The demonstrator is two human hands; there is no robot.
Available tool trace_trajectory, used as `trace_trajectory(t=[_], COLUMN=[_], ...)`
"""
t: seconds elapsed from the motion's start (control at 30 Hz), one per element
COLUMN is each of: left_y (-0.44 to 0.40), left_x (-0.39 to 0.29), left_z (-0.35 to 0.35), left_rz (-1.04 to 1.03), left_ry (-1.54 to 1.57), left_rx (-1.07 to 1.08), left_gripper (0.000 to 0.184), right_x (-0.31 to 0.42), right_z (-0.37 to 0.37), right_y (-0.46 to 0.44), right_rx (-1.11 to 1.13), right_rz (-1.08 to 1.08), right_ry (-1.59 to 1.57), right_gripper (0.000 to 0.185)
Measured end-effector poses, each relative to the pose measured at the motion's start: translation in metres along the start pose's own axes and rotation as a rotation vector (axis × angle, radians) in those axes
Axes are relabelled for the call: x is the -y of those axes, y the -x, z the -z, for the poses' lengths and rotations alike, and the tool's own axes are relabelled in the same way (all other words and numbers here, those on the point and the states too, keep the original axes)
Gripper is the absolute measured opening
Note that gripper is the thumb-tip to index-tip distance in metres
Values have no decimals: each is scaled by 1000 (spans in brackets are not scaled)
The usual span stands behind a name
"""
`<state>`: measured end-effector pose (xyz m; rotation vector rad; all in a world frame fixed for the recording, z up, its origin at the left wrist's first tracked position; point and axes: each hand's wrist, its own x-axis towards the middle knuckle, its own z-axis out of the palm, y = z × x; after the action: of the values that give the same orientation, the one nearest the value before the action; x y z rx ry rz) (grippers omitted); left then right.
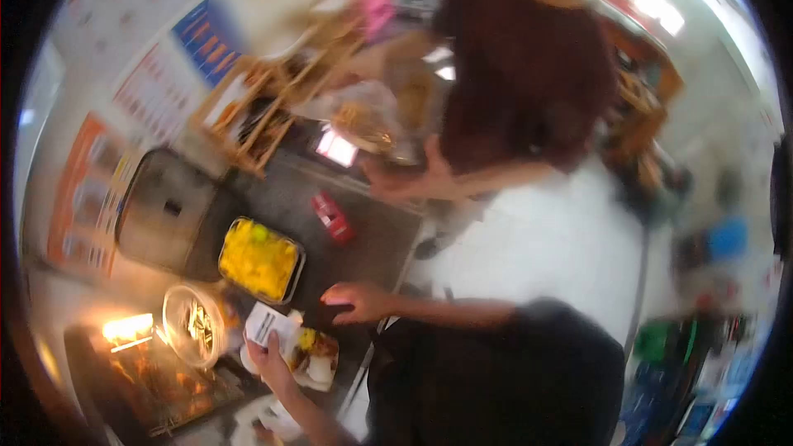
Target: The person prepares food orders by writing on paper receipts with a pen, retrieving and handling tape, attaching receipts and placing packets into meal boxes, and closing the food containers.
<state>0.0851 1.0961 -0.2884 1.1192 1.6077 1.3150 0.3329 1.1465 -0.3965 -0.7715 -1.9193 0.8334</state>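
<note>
My left hand (271, 363) grips a small white card or packet with dark print (268, 325); blur hides its exact kind. Over the dark counter, my right hand (359, 303) has its fingers curled around a small pale and reddish thing that I cannot make out. Below the left hand's card sits a tray of mixed food (318, 359), with yellow and white pieces. A metal tray of bright yellow food (261, 258) lies just beyond both hands. To the left is a round clear tub (194, 326) with stick-like pieces inside.
A red object (332, 216) lies on the counter (301, 190). A person in a dark red shirt (529, 74) stands across, hands near a clear bag of food (359, 120). A glowing heated case (157, 372) and wooden racks (256, 120) line the wall.
</note>
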Motion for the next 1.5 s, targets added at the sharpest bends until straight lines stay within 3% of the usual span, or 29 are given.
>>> trace_trajectory(t=[0.07,0.13,0.17,0.23,0.33,0.37,0.43,0.47,0.5,0.57,0.67,0.7,0.77,0.8,0.87,0.93,1.0,1.07,1.13,1.2,1.23,1.27,1.33,1.4,1.43,1.47,1.5], left_y=[-2,-16,-24,-34,-65,-82,-113,-110,-111,-109,-79,-62,-52,-49,-49,-47,-54,-76,-106,-128,-93,-89,-77,-53,-53,-75,-35], left_x=[3,10,6,-8,15,34,59,65,64,63,56,48,39,37,24,-17,-23,7,64,125,78,111,153,170,220,327,267], left_z=[-26,-44,-48,-61,-56,-43,-22,-26,-28,-33,-64,-78,-102,-111,-125,-136,-140,-139,-142,-149,-170,-181,-195,-188,-191,-186,-194], left_rz=[28,-95,-7,73,-53,11,159,164,-39,-247,-250,-41,163,170,176,57,-158,-137,-115,-569,-430,-420,-382,-450,-290,-392,-347], left_ry=[-34,162,330,488,497,688,1065,1066,557,45,-37,103,245,350,460,440,344,292,243,-335,-373,-517,-672,-737,-930,-936,-965], left_rx=[71,175,180,204,202,197,181,194,48,-84,238,286,346,282,214,154,109,112,108,126,156,98,30,359,405,547,462], left_gripper=[38,36,31,26,15,13,15,15,17,20,31,40,51,55,60,59,56,57,58,63,67,67,68,69,71,70,73], right_x=[29,50,47,39,45,42,17,6,0,-8,-3,-3,-12,-17,-25,-14,-12,-18,-51,-64,-78,-91,-141,-158,-157,-161,-163], right_z=[14,30,35,62,101,108,106,105,100,88,77,75,66,60,59,65,75,76,65,63,54,45,12,0,3,5,4], right_y=[-16,-30,-32,-20,-4,2,10,16,9,-6,-37,-47,-64,-72,-77,-78,-69,-58,-38,-20,-7,3,30,47,51,57,64], right_rx=[-119,75,44,250,321,350,287,263,257,237,200,188,169,108,55,328,265,202,139,86,31,43,127,205,229,253,255], right_rz=[85,-210,-205,-426,-530,-568,-466,-430,-493,-553,-459,-424,-386,-150,89,-377,-417,-452,-543,-626,-711,-720,-1001,-997,-969,-930,-887], right_ry=[9,-255,-247,-76,19,51,-13,-31,-10,14,-214,-283,-340,-225,-108,-341,-435,-531,-414,-368,-325,-333,-37,49,89,117,138], right_gripper=[42,36,36,31,29,28,29,29,31,32,32,32,32,32,32,34,37,39,45,48,51,51,52,51,52,52,53])
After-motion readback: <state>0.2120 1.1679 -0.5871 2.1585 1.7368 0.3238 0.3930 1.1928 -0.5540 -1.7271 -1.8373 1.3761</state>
